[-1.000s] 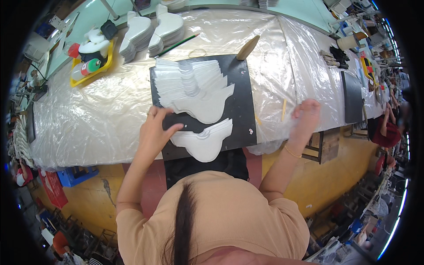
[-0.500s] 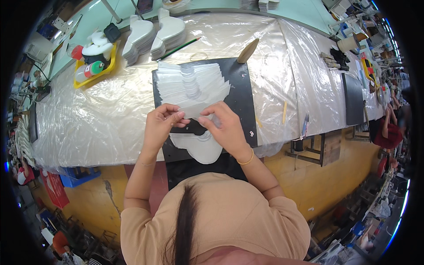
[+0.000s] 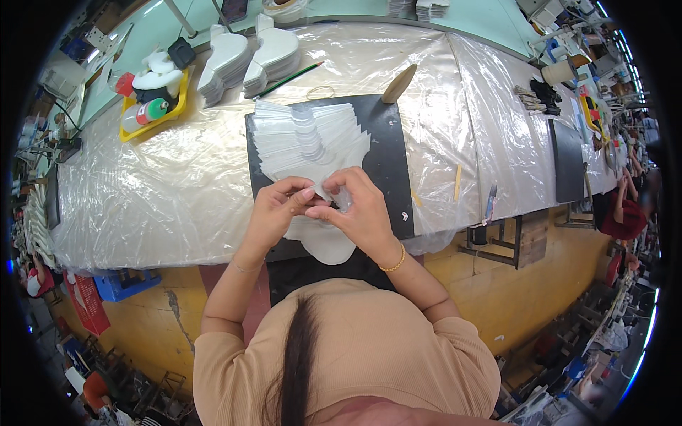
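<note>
White flat cut-out pieces (image 3: 309, 131) lie fanned in an overlapping row on a black board (image 3: 387, 156). Just below them, my left hand (image 3: 278, 213) and my right hand (image 3: 359, 206) meet, thumbs and fingertips pinched close together. A thin, pale translucent piece (image 3: 344, 199) shows between my right fingers and palm. What my left fingertips grip is too small to make out. Under my hands, near the board's front edge, lies another white cut-out piece (image 3: 327, 245), partly covered by them.
A wooden stick (image 3: 399, 83) leans at the board's far corner. Stacked white pieces (image 3: 273, 50), a green pencil (image 3: 291, 79) and a yellow basket (image 3: 148, 129) with bottles sit at the far left. A cutter (image 3: 491, 202) lies near the table's right front edge.
My hands have drawn together and shifted slightly; the left moved right and a little nearer me. The whitish edge stretched between them is now mostly hidden by the fingers.
</note>
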`<state>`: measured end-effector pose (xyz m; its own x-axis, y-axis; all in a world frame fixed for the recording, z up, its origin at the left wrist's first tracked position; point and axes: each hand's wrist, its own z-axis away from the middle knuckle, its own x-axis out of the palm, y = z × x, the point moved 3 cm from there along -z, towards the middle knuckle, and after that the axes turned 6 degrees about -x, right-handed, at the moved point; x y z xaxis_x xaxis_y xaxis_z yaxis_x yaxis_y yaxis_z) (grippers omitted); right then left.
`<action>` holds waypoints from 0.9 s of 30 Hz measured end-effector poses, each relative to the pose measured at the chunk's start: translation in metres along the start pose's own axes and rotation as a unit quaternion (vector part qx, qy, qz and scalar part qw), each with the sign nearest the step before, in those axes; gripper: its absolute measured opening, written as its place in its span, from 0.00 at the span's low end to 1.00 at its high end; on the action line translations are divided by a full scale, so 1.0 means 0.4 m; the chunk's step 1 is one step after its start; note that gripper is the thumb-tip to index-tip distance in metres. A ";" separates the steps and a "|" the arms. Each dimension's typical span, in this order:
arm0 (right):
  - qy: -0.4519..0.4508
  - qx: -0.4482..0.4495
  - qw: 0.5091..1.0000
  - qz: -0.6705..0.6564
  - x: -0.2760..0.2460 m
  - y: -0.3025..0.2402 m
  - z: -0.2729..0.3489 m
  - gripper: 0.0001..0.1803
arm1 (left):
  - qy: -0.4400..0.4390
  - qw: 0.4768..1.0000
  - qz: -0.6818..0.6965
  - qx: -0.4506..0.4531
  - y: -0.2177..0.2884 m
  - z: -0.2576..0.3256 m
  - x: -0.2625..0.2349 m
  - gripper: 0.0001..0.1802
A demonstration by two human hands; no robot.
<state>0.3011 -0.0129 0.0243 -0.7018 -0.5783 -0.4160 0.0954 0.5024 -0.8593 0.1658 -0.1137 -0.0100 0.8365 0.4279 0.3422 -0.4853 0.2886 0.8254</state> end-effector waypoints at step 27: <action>0.030 0.156 0.949 -0.273 0.008 0.063 0.041 0.10 | 0.053 0.995 -0.079 -0.010 0.019 0.037 -0.001 0.23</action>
<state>0.3128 -0.0125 -0.0035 -0.7454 -0.6547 0.1257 -0.0960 -0.0812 -0.9921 0.1657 -0.1245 0.0029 0.8719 0.4634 0.1584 -0.3552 0.3758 0.8559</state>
